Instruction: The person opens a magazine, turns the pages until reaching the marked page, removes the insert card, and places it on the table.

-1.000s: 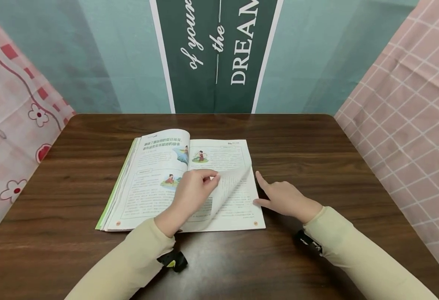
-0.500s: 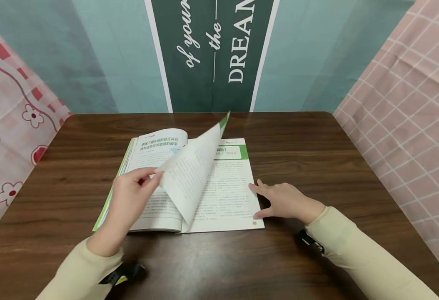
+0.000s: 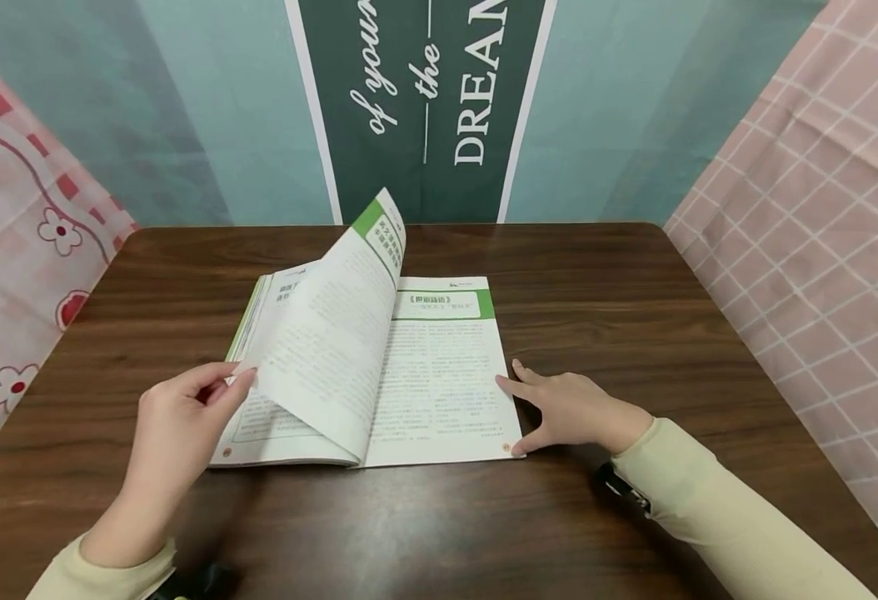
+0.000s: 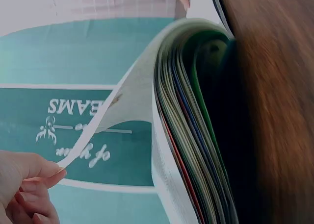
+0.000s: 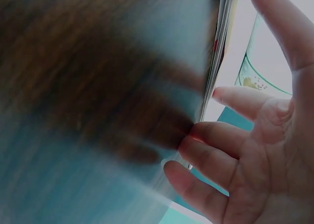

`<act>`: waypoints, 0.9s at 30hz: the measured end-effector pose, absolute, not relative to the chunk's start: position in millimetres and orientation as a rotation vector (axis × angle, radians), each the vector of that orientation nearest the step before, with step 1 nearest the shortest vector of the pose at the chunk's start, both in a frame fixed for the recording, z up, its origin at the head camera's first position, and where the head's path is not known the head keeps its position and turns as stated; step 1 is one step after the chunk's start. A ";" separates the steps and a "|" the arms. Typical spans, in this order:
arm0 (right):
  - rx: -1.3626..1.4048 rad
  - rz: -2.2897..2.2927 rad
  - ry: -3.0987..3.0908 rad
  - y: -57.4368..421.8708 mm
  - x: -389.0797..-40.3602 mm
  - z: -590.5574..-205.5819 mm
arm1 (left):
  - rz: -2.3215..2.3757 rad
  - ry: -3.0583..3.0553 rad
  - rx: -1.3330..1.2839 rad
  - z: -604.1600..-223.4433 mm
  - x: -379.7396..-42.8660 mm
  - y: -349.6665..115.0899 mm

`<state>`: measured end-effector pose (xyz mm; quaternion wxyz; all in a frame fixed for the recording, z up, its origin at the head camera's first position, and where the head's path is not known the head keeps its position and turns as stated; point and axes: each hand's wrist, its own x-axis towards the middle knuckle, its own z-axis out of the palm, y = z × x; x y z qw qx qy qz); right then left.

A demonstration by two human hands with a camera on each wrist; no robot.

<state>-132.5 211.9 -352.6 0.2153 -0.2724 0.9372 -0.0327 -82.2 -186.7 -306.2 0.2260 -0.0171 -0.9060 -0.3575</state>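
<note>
An open book (image 3: pixel 446 392) with printed text and green header bands lies on the table. Between thumb and index finger, my left hand (image 3: pixel 177 425) pinches the near corner of a page (image 3: pixel 330 333). That page stands curved up over the left half, its top corner raised above the book. In the left wrist view the page (image 4: pixel 132 99) stretches from my fingertips to the thick stack of leaves. My right hand (image 3: pixel 581 408) lies at the book's right edge, fingers spread, with thumb and fingertips against the border. The right wrist view shows its palm (image 5: pixel 274 160) beside the page edges.
The dark wooden table (image 3: pixel 619 300) extends around the book. Behind it hangs a teal cloth (image 3: pixel 244 117) with white lettering. A flowered pink cloth (image 3: pixel 27 292) borders the left, and a pink checked cloth (image 3: pixel 806 217) borders the right.
My left hand has drawn the page from the right half leftward over the left half, uncovering a right page with a green header. My right hand has stayed near the right edge, shifting slightly.
</note>
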 end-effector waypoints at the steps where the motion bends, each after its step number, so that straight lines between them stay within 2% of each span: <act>1: -0.751 -0.091 2.595 212.5 -131.9 -353.1 | -0.971 -2.515 -0.041 -307.0 -80.9 -189.9; 12: -0.795 -0.060 2.623 210.8 -129.6 -354.8 | -0.776 -2.768 0.047 -314.5 -62.0 -225.7; 27: -0.866 -0.048 2.695 208.3 -129.3 -355.3 | -0.655 -3.241 0.083 -324.0 -53.8 -241.2</act>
